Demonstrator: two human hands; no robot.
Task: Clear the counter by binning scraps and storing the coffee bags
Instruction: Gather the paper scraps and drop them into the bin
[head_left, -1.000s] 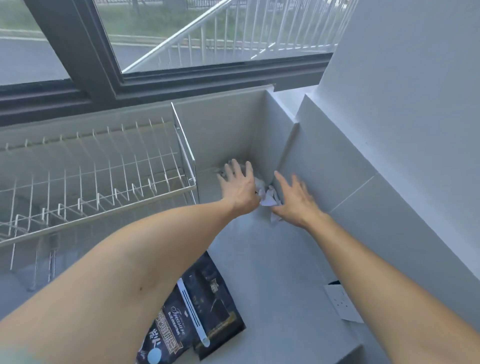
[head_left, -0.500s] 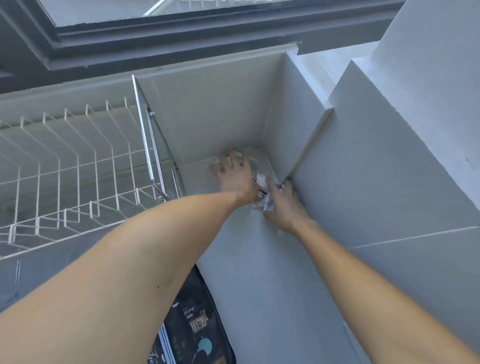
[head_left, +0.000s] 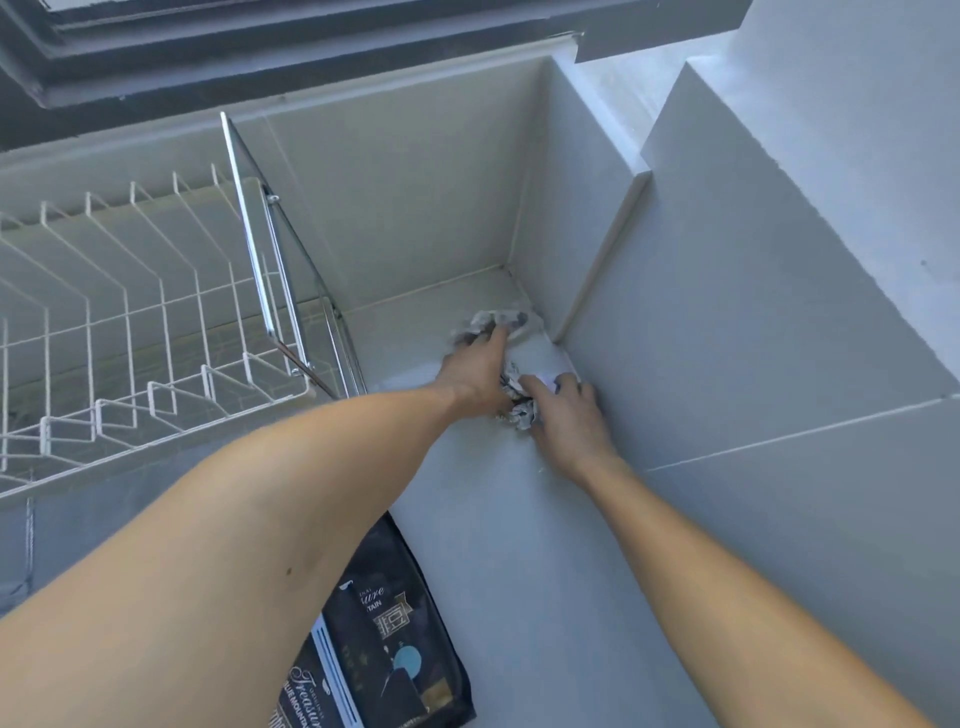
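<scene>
Crumpled paper scraps (head_left: 511, 319) lie in the far corner of the grey counter (head_left: 519, 519), against the tiled wall. My left hand (head_left: 475, 371) rests on top of the scraps, fingers reaching over the far wad. My right hand (head_left: 563, 410) presses on a nearer wad of scraps (head_left: 522, 413), fingers curled around it. Black coffee bags (head_left: 387, 644) lie flat on the counter at the near edge, partly hidden under my left forearm.
A white wire dish rack (head_left: 130, 322) with a chrome end frame (head_left: 270, 249) stands on the left. Grey tiled walls (head_left: 753, 338) close the corner on the right and back. A dark window frame (head_left: 311, 47) runs along the top.
Both hands have drawn the scraps together in the corner, the right hand closing on the nearer wad. The view has tipped down and closer, so the window has slid out of sight.
</scene>
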